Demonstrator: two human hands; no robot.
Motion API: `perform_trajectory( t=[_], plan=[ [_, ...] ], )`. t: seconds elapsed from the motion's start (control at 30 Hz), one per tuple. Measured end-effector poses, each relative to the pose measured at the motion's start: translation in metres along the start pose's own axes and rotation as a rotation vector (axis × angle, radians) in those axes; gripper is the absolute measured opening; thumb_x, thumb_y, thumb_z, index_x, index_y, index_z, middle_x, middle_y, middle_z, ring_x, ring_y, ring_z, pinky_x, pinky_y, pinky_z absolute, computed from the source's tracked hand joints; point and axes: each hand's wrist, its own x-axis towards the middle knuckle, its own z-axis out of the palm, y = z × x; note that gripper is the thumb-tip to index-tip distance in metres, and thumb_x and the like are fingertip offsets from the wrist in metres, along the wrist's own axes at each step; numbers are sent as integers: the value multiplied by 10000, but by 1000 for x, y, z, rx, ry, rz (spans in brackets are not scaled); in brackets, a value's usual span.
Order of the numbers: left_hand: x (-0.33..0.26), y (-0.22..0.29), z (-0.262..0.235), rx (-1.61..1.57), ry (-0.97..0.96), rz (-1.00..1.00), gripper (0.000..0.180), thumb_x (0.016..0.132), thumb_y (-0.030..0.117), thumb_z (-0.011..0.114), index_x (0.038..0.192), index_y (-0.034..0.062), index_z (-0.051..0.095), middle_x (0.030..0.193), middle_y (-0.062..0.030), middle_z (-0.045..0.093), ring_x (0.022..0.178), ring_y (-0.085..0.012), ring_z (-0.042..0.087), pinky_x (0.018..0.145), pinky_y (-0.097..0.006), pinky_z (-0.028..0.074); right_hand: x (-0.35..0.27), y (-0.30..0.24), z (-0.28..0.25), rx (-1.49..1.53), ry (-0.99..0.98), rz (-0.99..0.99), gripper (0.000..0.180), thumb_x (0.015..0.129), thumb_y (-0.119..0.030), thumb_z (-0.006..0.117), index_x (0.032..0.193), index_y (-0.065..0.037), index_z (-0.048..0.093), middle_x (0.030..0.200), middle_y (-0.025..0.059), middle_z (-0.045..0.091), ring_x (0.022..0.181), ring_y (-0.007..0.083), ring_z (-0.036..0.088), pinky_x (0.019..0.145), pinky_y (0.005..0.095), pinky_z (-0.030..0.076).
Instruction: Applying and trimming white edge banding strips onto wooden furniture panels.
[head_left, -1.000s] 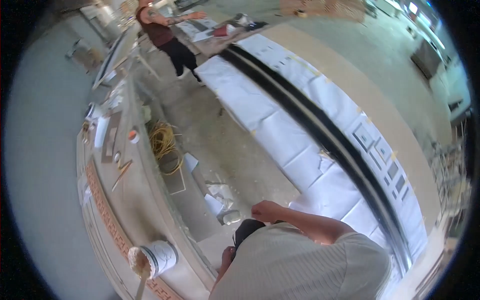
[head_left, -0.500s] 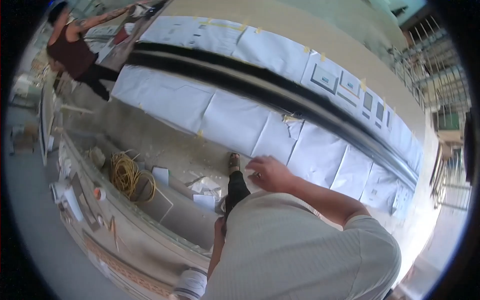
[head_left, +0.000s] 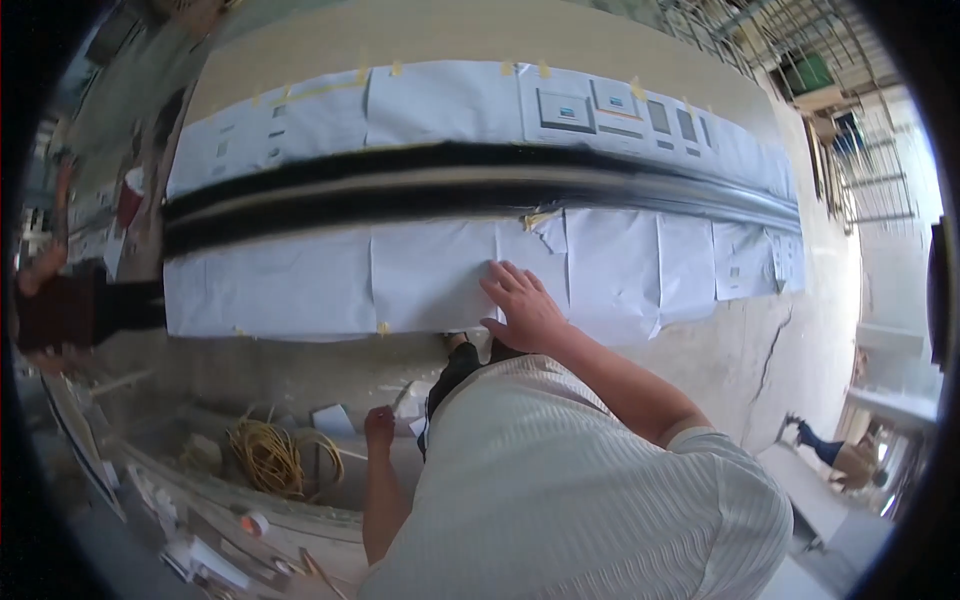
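Observation:
My right hand [head_left: 527, 308] is over the near white paper sheets [head_left: 430, 280], palm down with fingers apart. Whether its fingertips press on the paper I cannot tell. Beyond it runs a long moulded strip [head_left: 340, 200], dark along its edges with a paler band between, between two rows of paper. A torn paper flap [head_left: 548, 232] with yellow tape lies beside the strip, just past my fingers. My left hand [head_left: 380, 424] hangs low at my left side, its fingers curled in and nothing visible in them.
On the left stands another person [head_left: 60, 310] in a dark top. A coil of yellow hose or cable [head_left: 268, 455] lies in a trough at lower left, near a roll of tape [head_left: 254, 523]. Metal racks [head_left: 870, 170] stand at right; a further person [head_left: 855, 462] is at lower right.
My view has swung so the strip now runs more nearly level. My right hand has moved forward over the paper, fingers spreading; my left hand has come away from my thigh.

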Motion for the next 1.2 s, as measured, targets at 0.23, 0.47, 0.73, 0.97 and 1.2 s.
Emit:
perform_trajectory(
  t=[0.23,0.47,0.73,0.97,1.2],
  plan=[
    [32,38,-17,216,-119,31,335,946,325,626,990,1,697,815,-153,727,727,-253,707,723,-379,552,-2,2,4,66,0,13,603,865,-315,725,1371,-49,535,1532,210,408,1444,379,355,1152,501,335],
    [-5,119,-10,467,-350,277,357,958,316,673,1118,-3,654,945,-177,734,844,-253,711,758,-358,543,7,6,6,69,189,66,583,844,-359,740,1313,-70,553,1482,230,447,1408,354,401,1116,492,366],
    [-10,73,-35,448,-260,150,370,937,317,673,1091,-18,686,926,-191,739,876,-284,716,783,-383,549,11,2,-6,64,62,83,551,865,-367,726,1307,-77,570,1489,239,451,1406,365,419,1100,481,393],
    [-19,41,-31,426,-203,27,415,929,354,657,1079,-32,690,931,-203,738,905,-306,719,806,-397,549,18,-1,-17,61,-25,91,532,900,-366,690,1336,-89,562,1482,205,475,1392,354,445,1070,494,428],
    [-28,75,-6,412,-207,188,399,928,322,645,1119,-26,683,967,-226,732,941,-345,715,828,-415,545,21,6,-13,22,101,32,428,853,-364,716,1155,-76,622,1307,175,587,1286,316,534,906,463,512]
  ],
)
